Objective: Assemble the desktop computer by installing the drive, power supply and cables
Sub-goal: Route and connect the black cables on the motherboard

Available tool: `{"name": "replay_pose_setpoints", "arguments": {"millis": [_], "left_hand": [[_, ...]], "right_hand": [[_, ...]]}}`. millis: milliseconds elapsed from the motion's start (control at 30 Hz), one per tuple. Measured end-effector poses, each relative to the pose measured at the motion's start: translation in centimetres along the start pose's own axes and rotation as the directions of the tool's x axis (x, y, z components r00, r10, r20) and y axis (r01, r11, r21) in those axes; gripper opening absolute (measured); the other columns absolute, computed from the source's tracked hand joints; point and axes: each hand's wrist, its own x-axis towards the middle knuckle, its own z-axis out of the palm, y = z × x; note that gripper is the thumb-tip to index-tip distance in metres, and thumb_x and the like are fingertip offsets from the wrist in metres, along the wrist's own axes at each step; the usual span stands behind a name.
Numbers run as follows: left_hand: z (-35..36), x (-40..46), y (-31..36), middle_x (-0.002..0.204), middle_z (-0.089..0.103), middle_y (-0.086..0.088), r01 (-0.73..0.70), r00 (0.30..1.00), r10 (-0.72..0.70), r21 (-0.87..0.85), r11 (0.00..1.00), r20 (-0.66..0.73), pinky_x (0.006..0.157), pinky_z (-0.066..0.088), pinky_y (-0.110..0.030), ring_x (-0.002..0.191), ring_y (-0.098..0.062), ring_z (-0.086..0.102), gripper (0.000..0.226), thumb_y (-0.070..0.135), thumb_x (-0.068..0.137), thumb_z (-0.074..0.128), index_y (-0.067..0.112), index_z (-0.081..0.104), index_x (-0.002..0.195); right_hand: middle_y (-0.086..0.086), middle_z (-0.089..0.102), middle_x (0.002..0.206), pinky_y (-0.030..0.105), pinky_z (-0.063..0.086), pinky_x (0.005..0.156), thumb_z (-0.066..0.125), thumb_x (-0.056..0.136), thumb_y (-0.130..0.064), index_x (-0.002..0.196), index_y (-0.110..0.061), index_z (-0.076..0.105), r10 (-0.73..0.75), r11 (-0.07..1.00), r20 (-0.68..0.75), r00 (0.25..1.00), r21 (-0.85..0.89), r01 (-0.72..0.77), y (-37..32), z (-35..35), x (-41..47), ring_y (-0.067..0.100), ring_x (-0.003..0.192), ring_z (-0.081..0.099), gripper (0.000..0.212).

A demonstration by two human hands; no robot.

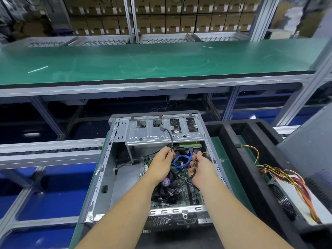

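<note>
Right, the open computer case (154,169) lies on its side on the green mat (231,169), bare stamped sheet steel with a perforated rear panel nearest you. Up top a ribbed drive cage (161,133) holds the drive (190,146), its green board edge showing under the cage. A flat blue cable (181,161) loops down from that edge to the motherboard (186,193). Your left hand (161,164) pinches a thin black cable (169,139) that runs up to the cage. Your right hand (202,169) has its fingers curled round a bundle of black wires (186,180), with the connector end just beside the drive. The round black CPU fan (167,187) sits under your left wrist. To the right, the power supply (294,198), a grey box with a wire fan grille and yellow, red and orange leads, rests in a black foam tray (233,141), apart from the case.
</note>
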Motion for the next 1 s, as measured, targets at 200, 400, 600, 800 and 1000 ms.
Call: {"name": "replay_pose_setpoints", "arguments": {"millis": [200, 400, 600, 800, 1000], "left_hand": [[0.04, 0.14, -0.11, 0.071, 0.052, 0.018, 0.017, 1.0, -0.017, -0.006, 1.0, 0.001, 0.064, 0.036, -0.025, 0.058, 0.005, 0.043, 0.022, 0.029, 0.105, 0.042, 0.022, 0.054, 0.088], [0.11, 0.07, -0.08, 0.1, 0.067, -0.001, 0.014, 1.0, -0.014, -0.01, 1.0, 0.014, 0.076, 0.042, -0.025, 0.084, -0.008, 0.055, 0.021, 0.03, 0.105, 0.043, 0.02, 0.055, 0.09], [0.04, -0.01, 0.18, 0.095, 0.065, 0.012, 0.01, 1.0, -0.01, -0.04, 0.999, 0.005, 0.075, 0.041, -0.017, 0.084, 0.004, 0.056, 0.02, 0.024, 0.105, 0.043, 0.026, 0.061, 0.095], [-0.07, -0.22, 0.42, 0.098, 0.063, 0.018, 0.004, 1.0, -0.004, -0.028, 1.0, 0.007, 0.07, 0.037, -0.01, 0.087, 0.013, 0.055, 0.021, 0.023, 0.106, 0.041, 0.03, 0.06, 0.1], [0.03, -0.21, 0.47, 0.101, 0.061, 0.02, 0.003, 1.0, -0.003, -0.028, 1.0, 0.012, 0.073, 0.037, -0.011, 0.092, 0.008, 0.055, 0.022, 0.022, 0.106, 0.041, 0.034, 0.059, 0.106]], "right_hand": [[0.001, 0.053, 0.072, 0.021, 0.035, 0.051, 0.051, 0.103, -0.035, 0.085, -0.012, 0.063, -0.017, 0.999, -0.021, 1.0, -0.04, 0.016, -0.1, 0.22, 0.19, 0.009, 0.059, 0.045, 0.032], [0.003, 0.056, 0.076, 0.024, 0.037, 0.052, 0.053, 0.102, -0.036, 0.088, -0.011, 0.066, -0.048, 0.998, -0.002, 0.999, -0.046, 0.048, -0.12, 0.29, 0.05, 0.012, 0.064, 0.048, 0.031], [0.003, 0.055, 0.076, 0.024, 0.038, 0.051, 0.056, 0.1, -0.036, 0.089, -0.01, 0.066, -0.069, 0.996, -0.003, 0.998, -0.054, 0.069, -0.05, 0.2, 0.09, 0.013, 0.062, 0.046, 0.03], [0.004, 0.054, 0.075, 0.024, 0.038, 0.051, 0.056, 0.1, -0.037, 0.092, -0.01, 0.067, -0.073, 0.995, -0.009, 0.997, -0.071, 0.072, 0.03, 0.23, 0.53, 0.013, 0.062, 0.046, 0.03], [0.003, 0.055, 0.073, 0.024, 0.039, 0.05, 0.055, 0.101, -0.035, 0.093, -0.009, 0.066, -0.09, 0.992, -0.011, 0.996, -0.088, 0.088, 0.09, 0.27, 0.69, 0.013, 0.059, 0.046, 0.029]]}}
